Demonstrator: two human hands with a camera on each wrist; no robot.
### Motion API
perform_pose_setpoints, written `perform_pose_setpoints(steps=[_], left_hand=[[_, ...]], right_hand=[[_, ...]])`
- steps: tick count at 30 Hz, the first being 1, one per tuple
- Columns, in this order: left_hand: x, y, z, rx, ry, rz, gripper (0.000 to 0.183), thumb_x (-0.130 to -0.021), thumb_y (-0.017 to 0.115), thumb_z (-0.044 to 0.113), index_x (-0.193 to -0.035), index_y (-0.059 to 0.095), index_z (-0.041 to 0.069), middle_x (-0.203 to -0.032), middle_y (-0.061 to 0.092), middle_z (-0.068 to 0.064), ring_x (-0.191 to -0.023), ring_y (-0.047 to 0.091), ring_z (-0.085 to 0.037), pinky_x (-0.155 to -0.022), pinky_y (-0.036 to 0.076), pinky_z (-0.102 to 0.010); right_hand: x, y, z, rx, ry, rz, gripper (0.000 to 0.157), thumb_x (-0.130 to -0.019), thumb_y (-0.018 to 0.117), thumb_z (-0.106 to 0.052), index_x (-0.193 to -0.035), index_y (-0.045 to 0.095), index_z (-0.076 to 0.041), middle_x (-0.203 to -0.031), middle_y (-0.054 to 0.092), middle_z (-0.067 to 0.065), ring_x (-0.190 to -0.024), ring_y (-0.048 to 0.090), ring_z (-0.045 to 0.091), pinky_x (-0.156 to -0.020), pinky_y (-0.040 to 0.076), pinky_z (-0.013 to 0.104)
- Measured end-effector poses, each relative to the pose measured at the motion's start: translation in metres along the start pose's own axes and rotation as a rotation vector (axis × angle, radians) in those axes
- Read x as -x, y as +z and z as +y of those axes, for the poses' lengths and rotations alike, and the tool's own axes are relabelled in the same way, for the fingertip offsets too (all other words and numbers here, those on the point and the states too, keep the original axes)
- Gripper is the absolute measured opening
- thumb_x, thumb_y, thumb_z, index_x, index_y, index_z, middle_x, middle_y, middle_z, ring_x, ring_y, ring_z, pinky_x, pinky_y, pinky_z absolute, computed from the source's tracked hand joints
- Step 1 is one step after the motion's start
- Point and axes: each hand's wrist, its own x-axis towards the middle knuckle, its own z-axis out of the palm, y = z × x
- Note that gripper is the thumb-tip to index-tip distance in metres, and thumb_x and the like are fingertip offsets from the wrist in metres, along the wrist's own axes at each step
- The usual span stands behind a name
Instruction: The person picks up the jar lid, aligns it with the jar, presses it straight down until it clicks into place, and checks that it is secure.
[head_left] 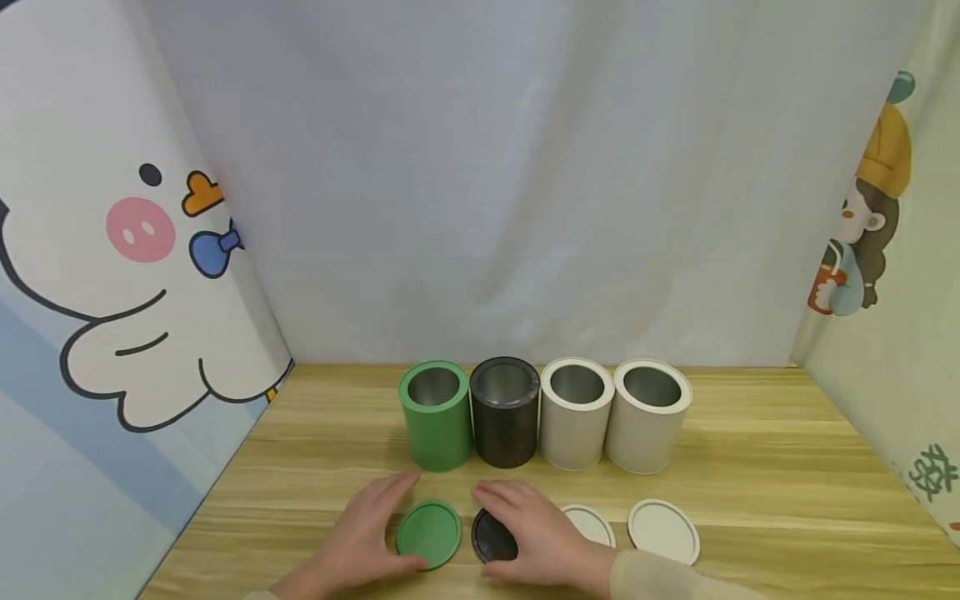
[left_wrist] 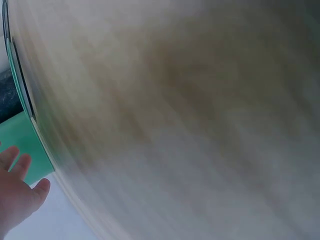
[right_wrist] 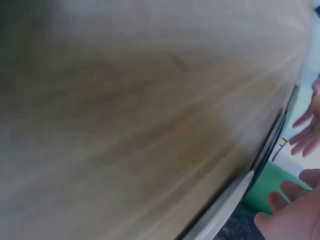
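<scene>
In the head view my left hand (head_left: 367, 529) curves around the left side of a green round lid (head_left: 429, 533), thumb near its lower edge. Mirroring it, my right hand (head_left: 543, 533) is cupped over the right side of a black round lid (head_left: 492, 537) and hides part of it. Neither hand visibly grips a lid; whether the fingers touch them, I cannot tell. Part of one white lid (head_left: 592, 523) is behind the right wrist, and another white lid (head_left: 664, 532) lies farther right. Both wrist views show loosely spread fingers and the green can (left_wrist: 22, 142) beyond them.
Behind the lids, a green can (head_left: 441, 437), a black can (head_left: 506, 433) and two white cans, one inner (head_left: 574, 437) and one at the right end (head_left: 643, 437), stand lidless in a close row on the wooden table (head_left: 765, 450). A pale curtain (head_left: 487, 183) hangs behind.
</scene>
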Motion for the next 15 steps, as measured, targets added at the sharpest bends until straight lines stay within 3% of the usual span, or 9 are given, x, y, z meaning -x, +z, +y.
perform_pose_setpoints(steps=[5, 15], left_hand=[[0.001, 0.000, -0.002, -0.008, -0.011, -0.040, 0.103, -0.069, 0.079, 0.067, -0.140, 0.051, -0.001, -0.137, 0.055, -0.018, -0.123, 0.052, -0.037, -0.094, 0.046, -0.060], [0.001, 0.000, -0.015, -0.066, 0.004, -0.052, 0.105, -0.066, 0.078, 0.072, -0.138, 0.054, 0.000, -0.136, 0.057, -0.015, -0.122, 0.053, -0.034, -0.094, 0.047, -0.057]], right_hand=[[-0.004, 0.004, -0.004, 0.025, -0.002, -0.026, 0.081, -0.081, 0.079, -0.048, -0.144, 0.051, -0.006, -0.142, 0.052, 0.010, -0.129, 0.048, 0.026, -0.104, 0.043, 0.043], [-0.013, 0.012, -0.005, 0.070, 0.018, -0.096, 0.082, -0.082, 0.075, -0.054, -0.145, 0.050, -0.009, -0.143, 0.051, 0.007, -0.130, 0.047, 0.023, -0.106, 0.041, 0.040]])
